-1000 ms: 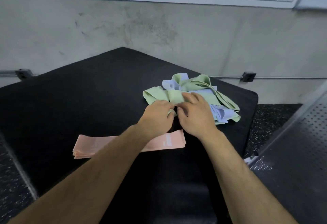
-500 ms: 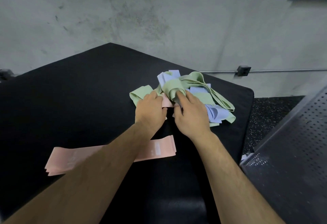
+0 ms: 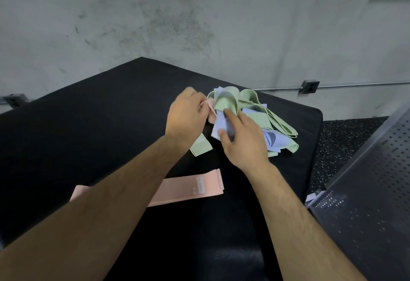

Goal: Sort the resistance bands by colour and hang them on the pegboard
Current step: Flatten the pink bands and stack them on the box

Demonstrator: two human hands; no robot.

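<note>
Left hand [image 3: 186, 114] pinches a pink band [image 3: 210, 112] — right hand [image 3: 243, 142] grips the lilac band [image 3: 218, 124] just beside it.

Left hand [image 3: 186, 116] and right hand [image 3: 241, 141] sit close together, both curled, pinching.

green bands [image 3: 226, 103]: smooth, faint sheen (stretch cloth, by the look) | lilac band [image 3: 218, 125]: smooth, matt | pink band [image 3: 188, 188]: matt, pale sewn label | pad [image 3: 88, 136]: black, matt, fine-grained | wall [image 3: 199, 25]: rough, mottled plaster | panel [image 3: 366, 203]: perforated grey metal | floor [image 3: 339, 138]: speckled rubber
</note>
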